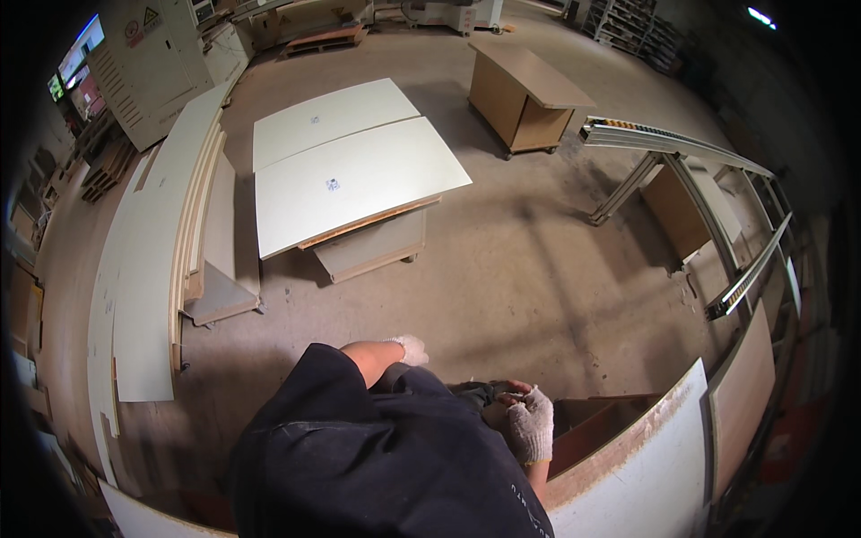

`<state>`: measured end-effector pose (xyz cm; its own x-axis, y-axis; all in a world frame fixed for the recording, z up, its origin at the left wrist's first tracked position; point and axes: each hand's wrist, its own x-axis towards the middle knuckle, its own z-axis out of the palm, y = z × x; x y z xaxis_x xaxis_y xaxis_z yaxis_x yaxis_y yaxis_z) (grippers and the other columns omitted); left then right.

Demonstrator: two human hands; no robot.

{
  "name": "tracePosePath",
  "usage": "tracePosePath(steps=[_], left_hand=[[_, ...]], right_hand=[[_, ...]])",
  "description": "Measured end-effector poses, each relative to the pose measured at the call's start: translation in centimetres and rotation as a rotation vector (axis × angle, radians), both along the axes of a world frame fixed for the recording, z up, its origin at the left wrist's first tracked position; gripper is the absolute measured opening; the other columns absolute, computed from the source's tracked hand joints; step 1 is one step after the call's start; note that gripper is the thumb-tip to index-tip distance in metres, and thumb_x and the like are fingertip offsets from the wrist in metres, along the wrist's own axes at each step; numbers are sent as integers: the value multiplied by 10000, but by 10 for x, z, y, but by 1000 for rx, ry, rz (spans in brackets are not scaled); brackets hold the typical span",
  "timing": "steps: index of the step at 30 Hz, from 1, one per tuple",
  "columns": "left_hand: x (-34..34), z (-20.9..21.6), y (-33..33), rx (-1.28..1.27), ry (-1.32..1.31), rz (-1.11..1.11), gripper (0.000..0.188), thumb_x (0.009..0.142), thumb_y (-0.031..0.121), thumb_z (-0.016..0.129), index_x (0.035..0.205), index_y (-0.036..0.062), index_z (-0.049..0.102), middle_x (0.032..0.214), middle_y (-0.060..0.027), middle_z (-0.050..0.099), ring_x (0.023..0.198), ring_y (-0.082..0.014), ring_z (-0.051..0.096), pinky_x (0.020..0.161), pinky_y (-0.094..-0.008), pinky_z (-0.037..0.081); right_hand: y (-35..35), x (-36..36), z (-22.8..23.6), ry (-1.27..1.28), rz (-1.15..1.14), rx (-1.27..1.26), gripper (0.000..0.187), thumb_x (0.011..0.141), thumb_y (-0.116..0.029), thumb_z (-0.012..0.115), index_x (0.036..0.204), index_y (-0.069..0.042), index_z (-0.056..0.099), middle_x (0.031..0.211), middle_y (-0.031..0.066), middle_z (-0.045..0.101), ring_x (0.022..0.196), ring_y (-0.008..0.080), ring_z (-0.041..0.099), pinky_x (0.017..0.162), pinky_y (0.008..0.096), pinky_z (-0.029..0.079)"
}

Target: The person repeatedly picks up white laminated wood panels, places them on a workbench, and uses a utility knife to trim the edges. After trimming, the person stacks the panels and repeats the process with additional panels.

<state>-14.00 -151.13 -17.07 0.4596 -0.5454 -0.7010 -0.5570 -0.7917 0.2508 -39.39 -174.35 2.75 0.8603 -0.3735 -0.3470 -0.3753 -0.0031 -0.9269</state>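
Observation:
My right hand (532,423), in a white knit glove with bare fingertips, is beside my right leg. Its fingers are drawn together next to a dark, narrow item (489,392) whose kind I cannot make out. What the fingertips hold, if anything, is too small to tell. My left hand (413,349), also in a white glove, rests at my left knee; its fingers do not show clearly. Close by my right hand is a brown wooden frame (596,432) with compartments, partly hidden behind a white board (650,466) with a chipped edge.
Ahead stands a low cart with two large white panels (359,170) on top. Long white boards (148,260) are stacked on the left. A brown wheeled cabinet (529,99) stands farther back. On the right is a metal rail frame (682,148); beige concrete floor (484,296) lies between.

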Motion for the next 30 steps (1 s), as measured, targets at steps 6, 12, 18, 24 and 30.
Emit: tracePosePath(steps=[6,12,18,24,30], left_hand=[[0,0,0,-35,-49,-5,527,917,424,530,1095,-4,780,1172,-284,722,1138,-462,677,998,-534,517],[1,2,-2,-61,-40,-67,533,916,427,527,1099,-7,777,1168,-286,722,1130,-466,678,996,-538,516],[2,-3,-4,-2,-7,-49,569,893,431,522,1172,-1,765,1250,-284,699,1198,-451,660,1043,-520,505],[3,-1,-6,-10,-12,-9,581,896,437,522,1193,-4,756,1270,-286,690,1219,-445,651,1059,-520,495],[9,0,2,-5,-17,-44,574,904,435,519,1187,-5,757,1263,-287,692,1207,-444,656,1050,-520,497]], right_hand=[[-3,1,-8,-74,8,-3,461,858,36,532,1282,-12,704,1006,137,791,887,208,747,841,326,579],[-6,-1,-8,-60,11,-74,473,860,34,474,1288,20,676,980,131,792,940,217,742,904,326,566],[-4,0,-13,-93,-16,44,496,900,77,488,1364,-9,638,1119,134,779,1055,202,718,960,303,527],[-6,3,-17,-108,-27,67,422,963,-13,672,1380,2,613,1186,129,756,1087,197,692,976,312,517],[6,4,-7,-64,-28,53,451,952,-44,709,1388,7,607,1183,126,760,1087,198,688,985,328,513]])
